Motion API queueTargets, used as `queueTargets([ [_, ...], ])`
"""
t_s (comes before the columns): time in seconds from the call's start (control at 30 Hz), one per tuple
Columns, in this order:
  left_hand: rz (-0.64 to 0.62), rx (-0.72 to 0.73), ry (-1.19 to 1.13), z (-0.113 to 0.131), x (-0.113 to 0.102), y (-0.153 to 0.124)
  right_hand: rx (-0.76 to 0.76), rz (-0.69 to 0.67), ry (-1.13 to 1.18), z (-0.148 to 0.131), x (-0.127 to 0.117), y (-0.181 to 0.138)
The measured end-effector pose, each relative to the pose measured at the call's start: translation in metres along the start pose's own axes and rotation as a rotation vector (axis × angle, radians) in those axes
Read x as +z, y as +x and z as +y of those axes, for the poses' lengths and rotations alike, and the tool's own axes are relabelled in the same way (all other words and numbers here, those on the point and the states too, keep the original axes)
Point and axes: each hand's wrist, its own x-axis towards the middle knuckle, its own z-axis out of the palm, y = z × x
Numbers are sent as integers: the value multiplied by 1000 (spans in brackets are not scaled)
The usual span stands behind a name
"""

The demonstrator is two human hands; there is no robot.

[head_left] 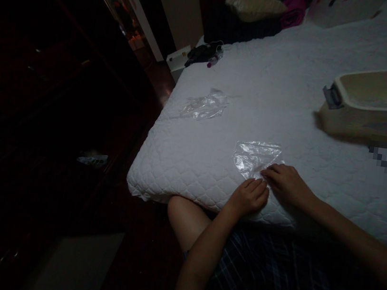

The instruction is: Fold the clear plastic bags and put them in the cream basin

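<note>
A clear plastic bag [255, 156] lies nearly flat on the white quilted bed cover [209, 161], shiny and creased. At its lower corner my left hand [250, 196] rests with fingers pressed together over the bag's near edge. My right hand [287, 180] comes in from the right, its thumb and fingers pinching the bag's right side. The two hands are close together, and their fingers hide that corner of the bag. Further off to the left, a second crumpled clear plastic bag [206, 106] lies on the bed cover.
A beige bin [369, 124] with a grey latch lies on the right. Behind are a pillow [256, 6], a pink roll [294, 14] and a pale box [341, 12]. Dark items [202, 55] sit at the far left bed corner. Dark furniture stands left.
</note>
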Motion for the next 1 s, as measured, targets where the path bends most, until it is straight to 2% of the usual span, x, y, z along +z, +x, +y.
queueTargets([
  [0.13, 53, -2, 26, 0, 0, 0, -4, 18, 31, 0, -2, 1],
  [0.27, 29, -42, 16, 1, -1, 2, 16, 119, 120, 4, -8, -1],
  [0.43, -31, -88, -21, 1, -2, 1, 87, 176, 157, 25, -21, -19],
  [0.57, 20, -119, -41, 0, 0, -2, 127, 184, 161, 40, -26, -37],
  [0.73, 57, -125, -13, 1, 1, -2, 63, 198, 158, 46, -25, -52],
  [1.0, 11, -111, -23, 2, -4, 3, -19, 190, 143, 45, -21, -59],
])
